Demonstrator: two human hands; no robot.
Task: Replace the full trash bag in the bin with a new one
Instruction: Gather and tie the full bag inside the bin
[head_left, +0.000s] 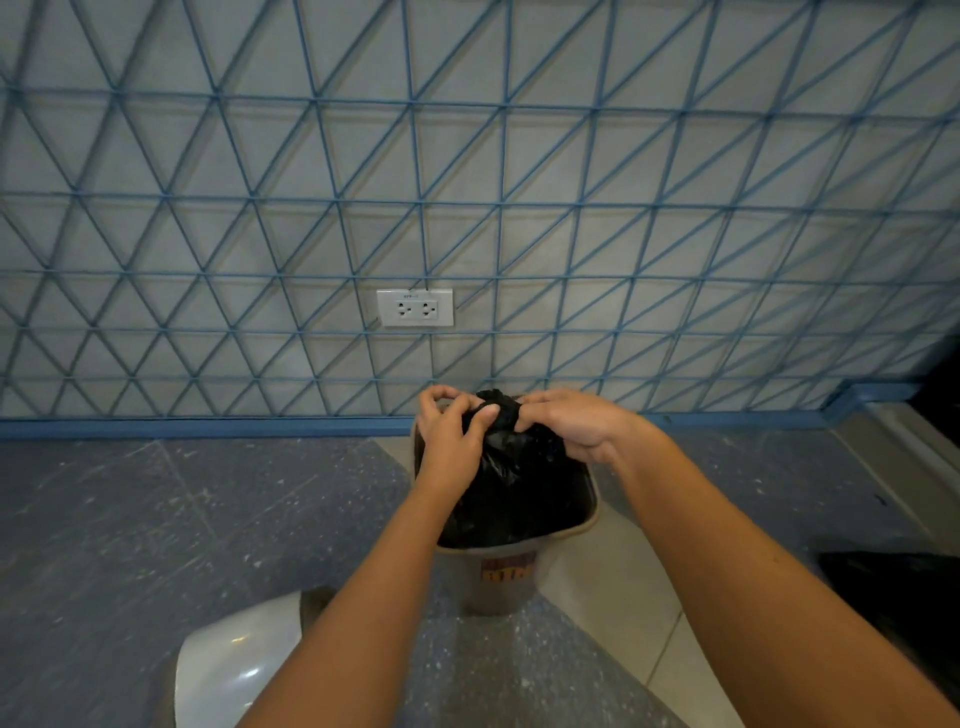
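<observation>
A grey plastic bin (498, 577) stands on the floor near the wall, with an orange label on its front. A full black trash bag (519, 493) sits in it, its top gathered into a bunch above the rim. My left hand (452, 431) pinches the gathered neck from the left, fingers curled round the plastic. From the right, my right hand (566, 423) grips the same bunched top. Both hands meet at the bag's neck, just above the bin's back edge.
A white rounded lid (234, 665) lies on the floor at the lower left. Something black, perhaps another bag (893, 587), lies at the right edge. Behind the bin is a wall with a blue triangle pattern, a white double socket (414, 307) and a blue skirting board.
</observation>
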